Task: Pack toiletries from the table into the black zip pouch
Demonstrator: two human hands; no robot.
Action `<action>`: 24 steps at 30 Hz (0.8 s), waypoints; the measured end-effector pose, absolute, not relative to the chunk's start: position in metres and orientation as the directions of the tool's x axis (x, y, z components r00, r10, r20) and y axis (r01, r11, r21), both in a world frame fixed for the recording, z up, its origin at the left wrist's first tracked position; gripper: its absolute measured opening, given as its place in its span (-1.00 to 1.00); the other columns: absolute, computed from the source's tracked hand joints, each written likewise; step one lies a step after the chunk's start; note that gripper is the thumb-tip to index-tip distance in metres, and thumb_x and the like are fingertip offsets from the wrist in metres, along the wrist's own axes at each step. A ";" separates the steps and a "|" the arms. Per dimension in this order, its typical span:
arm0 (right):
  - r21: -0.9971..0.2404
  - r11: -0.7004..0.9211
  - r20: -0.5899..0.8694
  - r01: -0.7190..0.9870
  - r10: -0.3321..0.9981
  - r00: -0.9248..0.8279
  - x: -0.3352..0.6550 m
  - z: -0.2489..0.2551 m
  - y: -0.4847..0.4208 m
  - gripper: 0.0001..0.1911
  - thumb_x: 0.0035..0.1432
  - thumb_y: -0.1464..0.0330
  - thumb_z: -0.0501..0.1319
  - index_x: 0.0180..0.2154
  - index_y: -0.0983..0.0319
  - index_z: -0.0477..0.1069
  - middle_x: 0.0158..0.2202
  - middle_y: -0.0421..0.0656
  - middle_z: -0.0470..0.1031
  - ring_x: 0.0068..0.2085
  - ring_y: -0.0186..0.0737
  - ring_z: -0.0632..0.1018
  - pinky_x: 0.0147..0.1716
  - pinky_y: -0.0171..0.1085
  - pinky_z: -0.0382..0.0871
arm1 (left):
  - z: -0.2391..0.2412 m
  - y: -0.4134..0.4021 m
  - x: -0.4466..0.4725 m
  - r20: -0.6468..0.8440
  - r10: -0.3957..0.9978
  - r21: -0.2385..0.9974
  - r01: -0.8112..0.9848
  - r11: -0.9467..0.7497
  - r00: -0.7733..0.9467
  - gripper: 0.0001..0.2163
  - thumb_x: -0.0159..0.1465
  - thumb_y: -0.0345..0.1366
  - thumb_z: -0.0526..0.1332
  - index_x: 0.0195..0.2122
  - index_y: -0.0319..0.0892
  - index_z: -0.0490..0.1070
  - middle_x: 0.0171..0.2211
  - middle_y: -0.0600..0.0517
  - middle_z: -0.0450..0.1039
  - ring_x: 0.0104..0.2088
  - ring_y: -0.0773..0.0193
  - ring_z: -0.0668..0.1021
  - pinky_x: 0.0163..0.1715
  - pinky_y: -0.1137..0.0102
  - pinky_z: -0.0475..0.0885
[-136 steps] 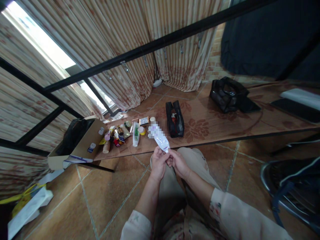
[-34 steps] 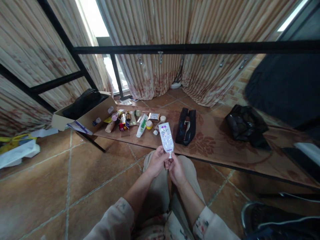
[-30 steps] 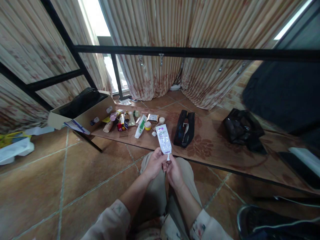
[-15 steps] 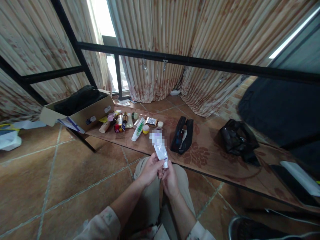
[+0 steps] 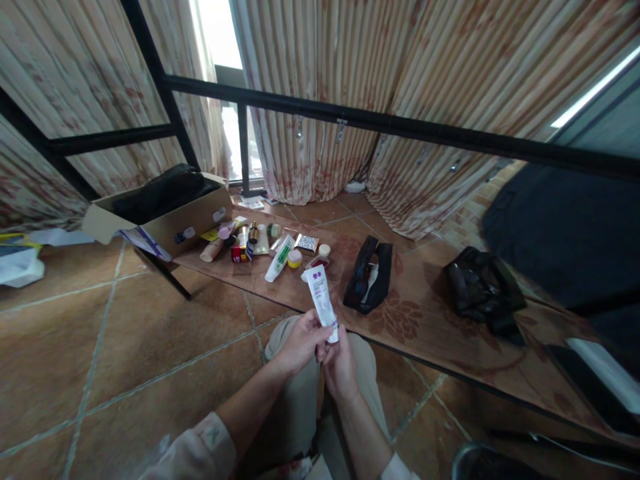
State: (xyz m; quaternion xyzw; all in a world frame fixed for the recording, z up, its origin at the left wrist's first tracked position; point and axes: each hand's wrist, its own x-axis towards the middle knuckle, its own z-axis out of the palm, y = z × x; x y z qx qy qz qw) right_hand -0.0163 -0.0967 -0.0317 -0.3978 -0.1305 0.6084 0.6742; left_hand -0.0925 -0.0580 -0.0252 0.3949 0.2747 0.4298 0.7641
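A white squeeze tube (image 5: 321, 295) with purple print tilts up and away from me above my knees. My left hand (image 5: 301, 341) is closed on its lower end, the thumb lying over it. My right hand (image 5: 340, 363) grips the same end from the other side. Just beyond the tube on the low table lie a white and green tube (image 5: 280, 259), a yellow jar with a pale lid (image 5: 295, 259) and a small glittery compact (image 5: 307, 243). Right of the tube stands an unzipped black pouch (image 5: 369, 275) with things inside.
A cardboard box (image 5: 200, 217) holding something black stands on the table's left end, several small cosmetics beside it. A second black bag (image 5: 483, 287) lies to the right, with a pale flat object (image 5: 605, 373) farther right. A black metal rail (image 5: 350, 120) runs behind the table.
The view has shifted slightly. The tube's printed face now shows clearly, and both hands still hold its lower end.
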 end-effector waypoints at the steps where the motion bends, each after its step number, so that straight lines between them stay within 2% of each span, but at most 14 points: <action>1: -0.696 -0.054 -0.308 -0.716 0.923 0.229 -0.016 -0.032 -0.097 -0.60 0.11 0.01 0.21 -0.44 0.23 0.35 -0.63 -0.31 0.29 -0.61 -0.41 0.24 -0.61 -0.36 0.12 | -0.025 -0.058 -0.093 -0.081 0.873 0.840 -0.438 0.320 0.481 -0.62 0.13 -0.15 0.35 -0.17 -0.22 0.25 -0.52 0.13 0.44 -0.77 0.49 0.34 -0.80 0.57 0.20; 8: -0.707 -0.061 -0.311 -0.704 0.922 0.232 -0.016 -0.034 -0.098 -0.63 0.15 0.03 0.17 -0.43 0.20 0.34 -0.61 -0.30 0.33 -0.60 -0.40 0.28 -0.61 -0.35 0.13 | -0.027 -0.058 -0.093 -0.093 0.873 0.835 -0.440 0.330 0.478 -0.60 0.13 -0.14 0.36 -0.15 -0.22 0.25 -0.51 0.13 0.45 -0.77 0.49 0.34 -0.79 0.56 0.24; 15: -0.720 -0.056 -0.317 -0.692 0.913 0.256 -0.016 -0.033 -0.099 -0.64 0.16 0.03 0.17 -0.30 0.21 0.42 -0.48 -0.23 0.46 -0.53 -0.37 0.38 -0.58 -0.35 0.17 | -0.029 -0.058 -0.093 -0.097 0.875 0.835 -0.440 0.331 0.474 -0.57 0.10 -0.12 0.37 -0.13 -0.22 0.26 -0.50 0.12 0.45 -0.77 0.48 0.35 -0.81 0.56 0.21; 24: -0.699 -0.031 -0.334 -0.714 0.897 0.288 -0.017 -0.030 -0.099 -0.64 0.09 0.05 0.24 -0.30 0.23 0.45 -0.50 -0.24 0.47 -0.55 -0.38 0.37 -0.60 -0.35 0.19 | -0.026 -0.059 -0.093 -0.094 0.877 0.838 -0.438 0.325 0.472 -0.60 0.11 -0.14 0.37 -0.14 -0.21 0.27 -0.50 0.14 0.45 -0.76 0.49 0.35 -0.80 0.57 0.21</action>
